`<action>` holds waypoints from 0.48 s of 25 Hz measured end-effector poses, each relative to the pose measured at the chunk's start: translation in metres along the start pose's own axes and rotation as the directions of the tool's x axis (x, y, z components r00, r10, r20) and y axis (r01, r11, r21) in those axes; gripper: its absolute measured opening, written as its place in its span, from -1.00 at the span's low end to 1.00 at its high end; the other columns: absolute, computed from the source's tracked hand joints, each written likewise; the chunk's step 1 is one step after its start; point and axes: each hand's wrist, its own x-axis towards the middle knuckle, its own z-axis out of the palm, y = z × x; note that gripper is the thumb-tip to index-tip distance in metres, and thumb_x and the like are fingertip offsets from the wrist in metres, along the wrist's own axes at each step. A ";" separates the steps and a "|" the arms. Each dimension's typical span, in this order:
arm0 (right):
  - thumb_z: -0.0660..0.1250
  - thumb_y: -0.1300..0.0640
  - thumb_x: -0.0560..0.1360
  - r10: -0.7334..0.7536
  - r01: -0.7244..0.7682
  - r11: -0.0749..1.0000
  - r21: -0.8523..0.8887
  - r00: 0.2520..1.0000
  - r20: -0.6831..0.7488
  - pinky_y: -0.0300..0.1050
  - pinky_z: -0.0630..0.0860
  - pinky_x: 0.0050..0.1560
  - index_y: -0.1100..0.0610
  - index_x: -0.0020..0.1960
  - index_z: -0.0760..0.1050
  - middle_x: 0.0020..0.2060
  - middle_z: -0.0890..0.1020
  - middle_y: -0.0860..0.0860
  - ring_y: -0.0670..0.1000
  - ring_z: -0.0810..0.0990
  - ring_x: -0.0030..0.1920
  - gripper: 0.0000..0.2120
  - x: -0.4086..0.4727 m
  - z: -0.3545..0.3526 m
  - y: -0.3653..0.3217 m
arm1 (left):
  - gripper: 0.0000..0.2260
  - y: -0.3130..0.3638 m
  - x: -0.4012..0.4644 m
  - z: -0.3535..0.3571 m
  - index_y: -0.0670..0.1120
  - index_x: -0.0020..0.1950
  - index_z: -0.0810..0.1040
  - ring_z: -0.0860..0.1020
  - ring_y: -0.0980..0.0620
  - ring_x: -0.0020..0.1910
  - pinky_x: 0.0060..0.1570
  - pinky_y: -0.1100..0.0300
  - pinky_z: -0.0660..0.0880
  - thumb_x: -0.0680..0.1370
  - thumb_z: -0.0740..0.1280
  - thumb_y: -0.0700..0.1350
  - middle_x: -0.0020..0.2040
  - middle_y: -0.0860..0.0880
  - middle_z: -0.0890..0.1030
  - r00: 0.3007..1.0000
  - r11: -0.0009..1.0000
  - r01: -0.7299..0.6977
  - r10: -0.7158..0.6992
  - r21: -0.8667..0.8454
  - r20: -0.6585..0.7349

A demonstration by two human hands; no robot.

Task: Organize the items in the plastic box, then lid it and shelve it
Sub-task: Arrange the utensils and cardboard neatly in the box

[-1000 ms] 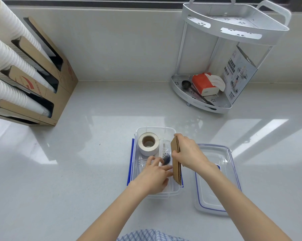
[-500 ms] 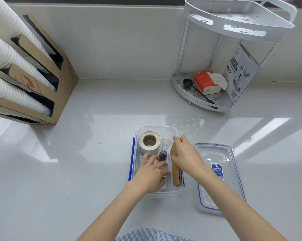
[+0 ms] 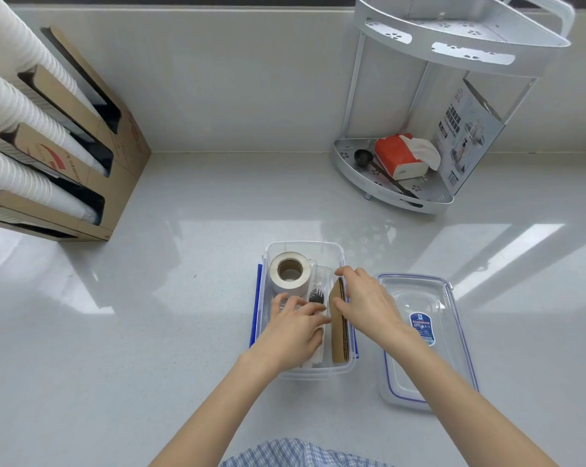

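Observation:
A clear plastic box (image 3: 303, 247) with blue side latches sits on the white counter. Inside it a roll of white tape (image 3: 290, 273) stands at the far left, and wrapped plastic cutlery (image 3: 317, 294) lies in the middle. A stack of brown cardboard sleeves (image 3: 338, 335) stands on edge along the right wall. My right hand (image 3: 365, 303) holds the top of the sleeves, thumb on one side, fingers on the other. Inside the box, my left hand (image 3: 293, 328) rests with its fingers spread on the wrapped cutlery. The clear lid (image 3: 423, 335) with a blue seal lies flat to the box's right.
A white two-tier corner shelf (image 3: 453, 42) stands at the back right; its lower tier holds a red tissue pack (image 3: 399, 156), a black scoop (image 3: 365, 158) and a printed card. A cardboard dispenser (image 3: 83, 136) with white paper cup stacks is at the left.
My right hand has lowered the cardboard sleeves from a raised position down against the box's right wall. My left hand has shifted slightly over the cutlery.

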 end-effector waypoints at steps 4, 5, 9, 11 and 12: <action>0.18 0.15 0.52 -0.039 0.042 0.993 0.110 0.999 -0.025 0.00 0.43 0.11 0.13 0.32 0.33 0.13 0.51 0.12 0.15 0.50 0.15 -0.64 0.002 -0.004 -0.008 | -0.68 -0.006 -0.003 -0.009 0.02 0.30 0.40 0.31 -0.03 0.29 0.30 0.11 0.01 0.57 0.04 -0.10 0.32 0.07 0.43 0.983 0.998 0.058 -0.061 -0.024 -0.173; 0.17 0.18 0.52 -0.049 0.051 0.990 0.131 0.999 -0.016 0.00 0.44 0.14 0.14 0.30 0.36 0.12 0.54 0.12 0.15 0.50 0.15 -0.65 0.003 -0.004 -0.011 | -0.67 -0.009 -0.003 -0.011 0.00 0.30 0.39 0.31 -0.04 0.29 0.28 0.11 0.01 0.57 0.05 -0.12 0.32 0.05 0.44 0.980 0.998 0.067 -0.065 0.005 -0.187; 0.06 0.29 0.52 -0.041 0.018 0.993 0.120 0.980 0.196 0.03 0.51 0.04 0.25 0.15 0.42 0.09 0.57 0.22 0.22 0.51 0.10 -0.73 0.004 0.000 -0.025 | -0.76 -0.016 -0.009 -0.006 -0.09 0.07 0.55 0.53 -0.07 0.08 0.13 0.09 0.09 0.45 0.19 -0.14 0.01 0.01 0.64 0.986 0.993 0.090 -0.079 0.071 -0.146; 0.05 0.34 0.52 -0.013 -0.014 0.997 0.080 0.946 0.324 -0.07 0.45 -0.23 0.23 -0.17 0.35 0.05 0.54 0.26 0.18 0.47 -0.09 -0.85 0.003 0.002 -0.031 | -0.81 -0.012 -0.009 -0.005 -0.01 -0.19 0.59 0.61 0.02 -0.20 -0.01 0.12 0.14 0.33 0.19 -0.06 -0.29 0.11 0.66 0.987 0.975 0.113 -0.089 0.190 -0.131; 0.05 0.34 0.52 0.000 -0.027 0.997 0.067 0.927 0.375 -0.11 0.38 -0.28 0.19 -0.27 0.26 0.01 0.53 0.25 0.13 0.42 -0.15 -0.80 0.003 0.003 -0.034 | -0.78 -0.012 -0.008 -0.003 -0.02 -0.20 0.57 0.60 0.02 -0.20 0.00 0.11 0.15 0.35 0.14 -0.06 -0.30 0.10 0.65 0.984 0.970 0.135 -0.107 0.204 -0.142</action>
